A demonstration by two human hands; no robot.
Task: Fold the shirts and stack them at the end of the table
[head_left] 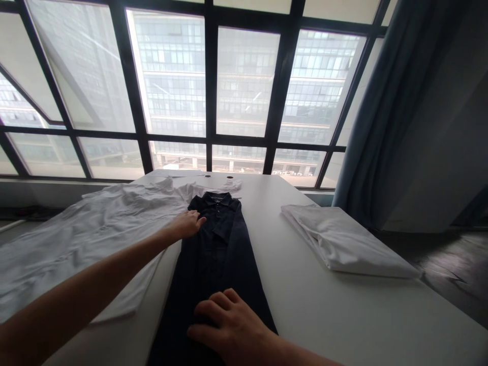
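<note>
A dark navy collared shirt [219,249] lies lengthwise on the white table, its collar at the far end and its sides folded inward into a long narrow shape. My left hand [188,224] reaches out to the shirt's upper left edge, below the collar, with the fingers stretched forward and the thumb apart. Nearer to me, my right hand [233,325] rests over the lower part of the shirt. Its fingers are loosely bent with a gap to the thumb, and no cloth shows gripped between them.
White garments [114,218] lie spread over the table's left side. On the right is a folded white cloth [343,239] near the edge of the white table [305,300]. Large windows stand behind, with a blue-grey curtain [385,117] at the right.
</note>
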